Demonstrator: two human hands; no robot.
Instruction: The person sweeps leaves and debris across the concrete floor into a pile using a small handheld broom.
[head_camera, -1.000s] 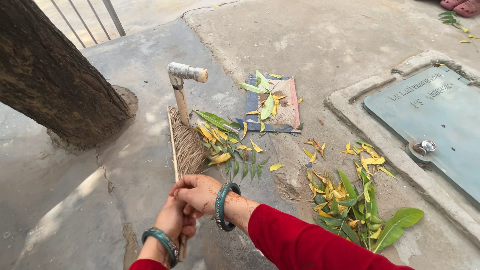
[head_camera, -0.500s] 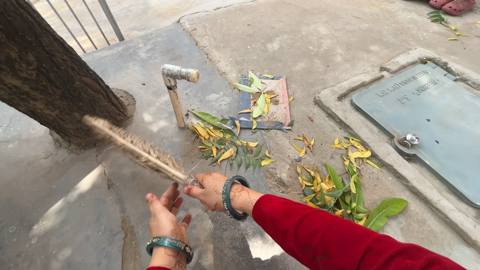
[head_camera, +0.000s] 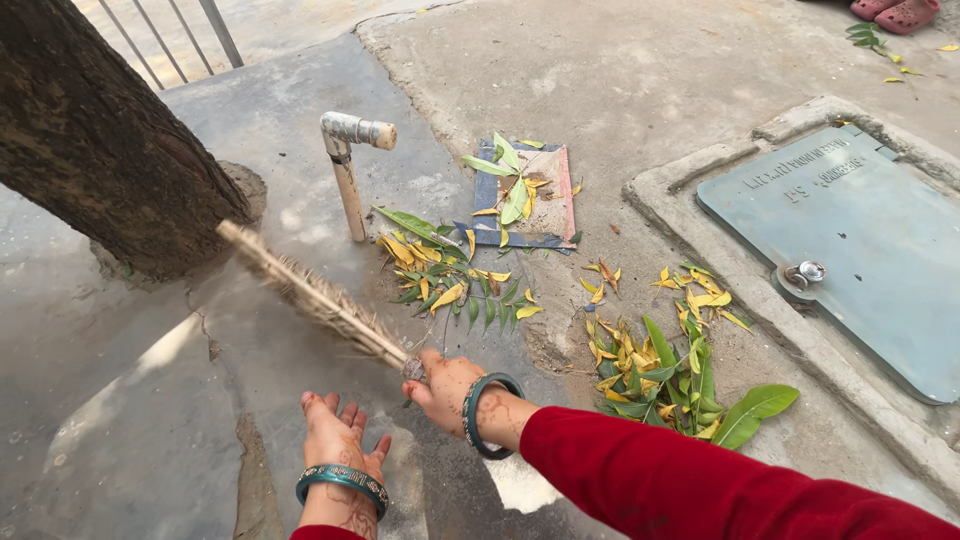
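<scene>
Right hand (head_camera: 447, 385) is clamped round the bound neck of the grass broom (head_camera: 315, 298), bristles raised off the concrete floor (head_camera: 300, 110) and pointing up-left toward the tree trunk (head_camera: 100, 140). Left hand (head_camera: 335, 432) is spread flat, empty, just below it. That broom looks light and springy; the tight binding seems the firm spot to grip. Fallen leaves (head_camera: 450, 280) lie beyond, by the standpipe (head_camera: 348, 170).

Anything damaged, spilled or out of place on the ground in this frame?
Yes. The concrete ground is cracked, with a split running out from the tree trunk. Fallen leaves lie in two loose heaps, one by the pipe, another near the metal cover. The flat dustpan lies partly filled.
</scene>
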